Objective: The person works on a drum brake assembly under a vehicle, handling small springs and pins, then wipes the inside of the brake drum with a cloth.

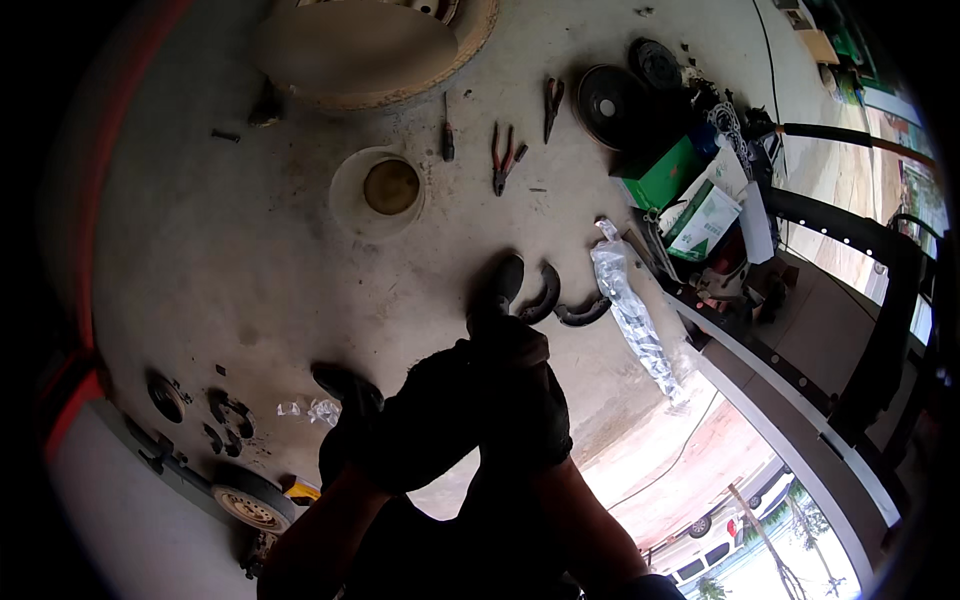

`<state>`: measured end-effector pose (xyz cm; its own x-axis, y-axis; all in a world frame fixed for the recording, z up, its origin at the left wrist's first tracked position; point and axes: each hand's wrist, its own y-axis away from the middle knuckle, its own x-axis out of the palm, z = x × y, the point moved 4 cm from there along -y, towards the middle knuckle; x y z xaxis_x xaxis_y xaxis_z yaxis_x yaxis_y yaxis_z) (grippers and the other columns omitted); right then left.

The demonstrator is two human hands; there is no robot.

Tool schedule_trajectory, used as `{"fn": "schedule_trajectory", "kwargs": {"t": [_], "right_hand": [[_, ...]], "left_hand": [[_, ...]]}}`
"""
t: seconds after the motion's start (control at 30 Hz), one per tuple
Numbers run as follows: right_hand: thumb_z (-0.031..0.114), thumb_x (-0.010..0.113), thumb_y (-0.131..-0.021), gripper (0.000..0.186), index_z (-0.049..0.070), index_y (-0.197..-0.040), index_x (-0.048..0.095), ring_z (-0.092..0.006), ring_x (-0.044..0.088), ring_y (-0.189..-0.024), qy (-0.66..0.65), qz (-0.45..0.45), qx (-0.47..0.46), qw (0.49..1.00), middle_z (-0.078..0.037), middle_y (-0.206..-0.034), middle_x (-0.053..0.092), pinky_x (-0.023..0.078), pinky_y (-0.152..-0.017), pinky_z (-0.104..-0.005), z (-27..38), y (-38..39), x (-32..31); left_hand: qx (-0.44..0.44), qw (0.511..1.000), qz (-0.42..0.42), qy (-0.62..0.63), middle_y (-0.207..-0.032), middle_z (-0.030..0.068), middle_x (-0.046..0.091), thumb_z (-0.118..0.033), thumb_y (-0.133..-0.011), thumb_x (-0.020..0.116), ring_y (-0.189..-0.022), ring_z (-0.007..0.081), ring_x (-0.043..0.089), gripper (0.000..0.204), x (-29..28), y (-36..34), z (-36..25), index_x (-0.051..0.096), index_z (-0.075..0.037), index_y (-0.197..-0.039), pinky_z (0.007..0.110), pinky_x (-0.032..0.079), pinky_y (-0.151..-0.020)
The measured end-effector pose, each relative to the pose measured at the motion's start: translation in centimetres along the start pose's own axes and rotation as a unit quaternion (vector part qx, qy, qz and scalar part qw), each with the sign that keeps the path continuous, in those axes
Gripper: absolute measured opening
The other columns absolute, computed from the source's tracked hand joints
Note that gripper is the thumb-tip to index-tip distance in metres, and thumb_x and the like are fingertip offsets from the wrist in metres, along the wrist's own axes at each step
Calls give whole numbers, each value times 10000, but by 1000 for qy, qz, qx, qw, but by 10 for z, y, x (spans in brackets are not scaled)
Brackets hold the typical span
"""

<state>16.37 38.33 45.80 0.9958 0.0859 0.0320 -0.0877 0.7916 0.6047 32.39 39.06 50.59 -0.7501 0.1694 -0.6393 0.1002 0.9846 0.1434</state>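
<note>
My left hand (425, 420) and my right hand (525, 405), both in dark gloves, are brought together in front of my body. The right hand's fingers look curled, but deep shadow hides what is in them. The left hand's fingers are lost against the dark glove and clothing. Just beyond the hands, on the concrete floor, lie two curved brake shoes, one upright arc (543, 294) and one lying crosswise (583, 312). My dark shoe (505, 278) stands close beside them.
Ahead are a bucket (345, 205) with brownish contents, a screwdriver (448, 140), red-handled pliers (502, 165), darker pliers (553, 108) and a large wheel (380, 98). At right lie clear plastic wrapping (632, 305), a green box (665, 172) and a round drum (605, 105).
</note>
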Motion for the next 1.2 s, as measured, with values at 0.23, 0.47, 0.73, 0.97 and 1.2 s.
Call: {"fn": "schedule_trajectory", "kwargs": {"t": [0.23,0.47,0.73,0.97,1.2], "right_hand": [[317,495,-1038,475,-15,-1374,447,-206,544,-1167,-115,-41,-55,991,-108,-1301,551,450,-991,-343,113,-66,-129],[291,363,-1082,495,25,-1495,313,-225,409,-1367,-279,-149,-14,949,-112,-1472,419,339,-1136,-363,225,-141,-195],[288,389,-1081,495,64,-1519,339,-239,428,-1381,-259,-182,-98,944,-111,-1542,405,343,-1148,-387,272,-326,-285],[153,390,-1055,332,-1,-1326,503,-200,553,-1174,-228,-435,50,870,-90,-1237,593,406,-1044,-314,329,-472,-274],[115,495,-812,261,-6,-1029,577,-214,577,-1003,-317,-495,-34,808,-117,-1111,625,447,-964,-358,321,-491,-314]], "left_hand": [[-269,817,248,445,-1468,114,467,-205,-1038,488,-1336,190,458,505,141,-138,-91,359,-46,-1499,325,359,-1131],[63,963,262,0,-996,93,584,-261,-914,608,-808,293,595,632,117,-326,-204,387,-154,-1496,457,443,-735],[78,949,250,176,-1051,238,625,-153,-830,702,-920,385,662,784,144,-506,-205,318,-115,-1513,446,554,-787],[25,848,530,16,-1083,268,643,-161,-761,651,-949,383,671,520,183,-675,-169,531,62,-1215,451,540,-821],[103,884,452,-56,-1196,206,612,-156,-840,631,-982,379,658,599,156,-790,-149,467,-66,-1409,470,538,-850]]}}
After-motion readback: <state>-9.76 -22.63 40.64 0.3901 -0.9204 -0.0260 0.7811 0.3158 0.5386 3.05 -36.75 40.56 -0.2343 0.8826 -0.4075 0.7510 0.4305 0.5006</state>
